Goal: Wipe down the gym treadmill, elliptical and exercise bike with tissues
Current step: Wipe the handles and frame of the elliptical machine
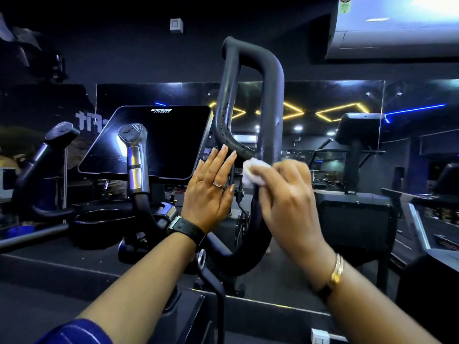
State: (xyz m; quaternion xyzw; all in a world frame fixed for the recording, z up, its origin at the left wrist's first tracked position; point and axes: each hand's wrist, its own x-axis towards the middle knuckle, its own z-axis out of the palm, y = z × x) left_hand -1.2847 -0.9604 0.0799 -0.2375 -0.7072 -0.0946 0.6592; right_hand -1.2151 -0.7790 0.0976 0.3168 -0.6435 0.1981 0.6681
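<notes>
Nearest the camera, two bare forearms reach up. The right hand (pixel 285 194) has its fingers curled round a small wad of white tissue (pixel 255 173) and presses it against the right-hand bar of a black handle loop (pixel 272 115) — that is where the wiping is going on. The left hand (pixel 211 187) is flat, fingers straight and together, holding nothing. It stands just beside the loop's left bar, and I cannot tell whether it touches.

That left bar is speckled with droplets (pixel 223 127), so the loop looks only partly done. The likely trouble is the tissue itself: small and bunched, it may soak through and shred on the wet, grippy surface, leaving white crumbs behind. If this loop is a swinging arm, a firm push with no steadying grip could make it move away and the wad slip off.

Beyond the hands stands a dark console screen (pixel 149 142) with a silver-banded grip (pixel 134 155) in front of it. Behind them a wall mirror (pixel 323 95) reflects yellow and blue lights.
</notes>
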